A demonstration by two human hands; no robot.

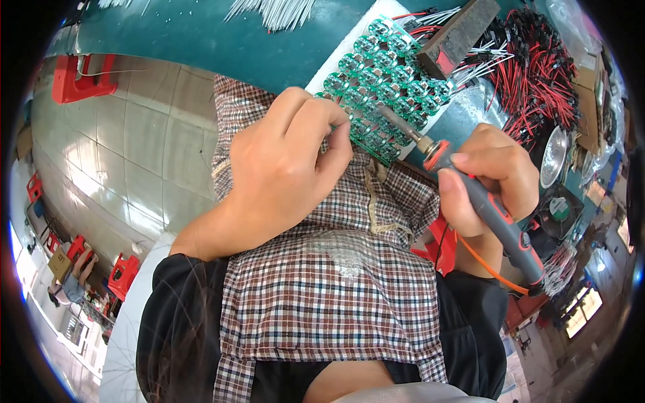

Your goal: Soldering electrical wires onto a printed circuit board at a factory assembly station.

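Note:
My right hand (504, 164) grips a grey and red soldering iron (494, 215), with an orange cord trailing from its rear end. The iron's metal tip reaches over a panel of round green circuit boards (383, 60), on or just above them; I cannot tell which. At the panel's near left edge, my left hand (285, 151) is closed in a pinch, and whatever sits between its fingertips is hidden. The panel rests on a white foam slab (346, 50). A dark rectangular block (460, 37) lies across its right side, beside white and red wires.
A large heap of red and black wires (537, 80) lies to the right on the green table (168, 30). Bundles of white wires (272, 12) are at the far edge. A round metal dish (554, 156) sits farther right. A red stool (84, 77) stands on the tiled floor.

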